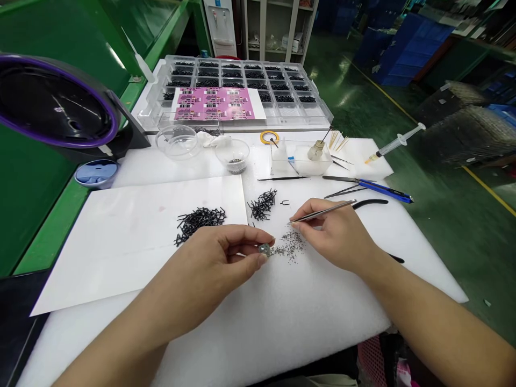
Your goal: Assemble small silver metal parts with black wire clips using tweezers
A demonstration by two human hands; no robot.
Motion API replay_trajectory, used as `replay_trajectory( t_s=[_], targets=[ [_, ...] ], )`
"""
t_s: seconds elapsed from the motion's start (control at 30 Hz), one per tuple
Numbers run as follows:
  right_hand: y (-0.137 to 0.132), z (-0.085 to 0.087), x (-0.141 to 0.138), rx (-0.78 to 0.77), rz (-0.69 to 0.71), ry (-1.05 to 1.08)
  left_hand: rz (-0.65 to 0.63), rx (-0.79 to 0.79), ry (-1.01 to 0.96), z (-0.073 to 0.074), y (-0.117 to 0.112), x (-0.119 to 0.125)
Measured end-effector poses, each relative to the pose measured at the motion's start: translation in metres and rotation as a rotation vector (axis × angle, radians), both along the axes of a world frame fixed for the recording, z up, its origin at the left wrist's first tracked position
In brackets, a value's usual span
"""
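Observation:
My left hand [226, 255] pinches a small round metal part [265, 249] between thumb and fingertips, just above the white foam mat [282, 322]. My right hand [334, 231] grips steel tweezers [322, 212], whose tips point left toward a scatter of tiny grey specks [289, 246] on the mat between both hands. Two heaps of black wire pieces lie close by: one [199, 221] on a white sheet, one [263, 204] on the foam, with a single black piece [284, 202] beside it.
A clear compartment tray [318, 105] of black parts with a pink sheet [213, 103] stands at the back. Small dishes [233, 155], tape roll [269, 137], syringe [397, 142], blue-handled tool [382, 189] and black pliers [368, 202] lie around. A purple-rimmed lamp [56, 102] stands left.

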State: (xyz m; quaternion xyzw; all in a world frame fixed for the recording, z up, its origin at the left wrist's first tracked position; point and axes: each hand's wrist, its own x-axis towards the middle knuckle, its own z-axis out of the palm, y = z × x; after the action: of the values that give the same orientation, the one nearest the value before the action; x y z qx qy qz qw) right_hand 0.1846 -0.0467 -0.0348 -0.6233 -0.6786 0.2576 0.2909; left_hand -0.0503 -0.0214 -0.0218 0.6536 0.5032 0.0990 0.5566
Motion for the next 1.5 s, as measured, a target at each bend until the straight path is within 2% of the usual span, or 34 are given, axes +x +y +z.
replay_trajectory(
  t_s=[0.23, 0.33, 0.47, 0.57, 0.63, 0.77, 0.9, 1.5],
  targets=[
    [-0.001, -0.003, 0.001, 0.045, 0.066, -0.091, -0.012, -0.013, -0.038, -0.003, 0.005, 0.004],
    [-0.005, 0.000, 0.003, 0.064, 0.057, -0.028, -0.009, 0.002, -0.036, -0.005, 0.005, 0.005],
    [-0.016, 0.023, -0.001, 0.087, 0.100, 0.100, -0.015, -0.022, -0.076, -0.004, 0.004, 0.007],
    [-0.020, 0.042, -0.009, 0.108, 0.192, 0.073, -0.073, -0.044, -0.171, -0.001, 0.004, 0.007],
    [-0.020, 0.046, -0.014, 0.118, 0.258, 0.063, -0.106, -0.065, -0.218, 0.001, 0.005, 0.007],
    [-0.019, 0.037, -0.018, 0.137, 0.290, 0.160, -0.131, -0.139, -0.246, 0.002, 0.007, 0.005],
    [-0.020, 0.029, -0.017, 0.160, 0.300, 0.178, -0.135, -0.150, -0.231, 0.005, 0.007, 0.005],
    [-0.019, 0.028, -0.017, 0.148, 0.322, 0.171, -0.166, -0.133, -0.203, 0.002, 0.007, 0.003]
  ],
)
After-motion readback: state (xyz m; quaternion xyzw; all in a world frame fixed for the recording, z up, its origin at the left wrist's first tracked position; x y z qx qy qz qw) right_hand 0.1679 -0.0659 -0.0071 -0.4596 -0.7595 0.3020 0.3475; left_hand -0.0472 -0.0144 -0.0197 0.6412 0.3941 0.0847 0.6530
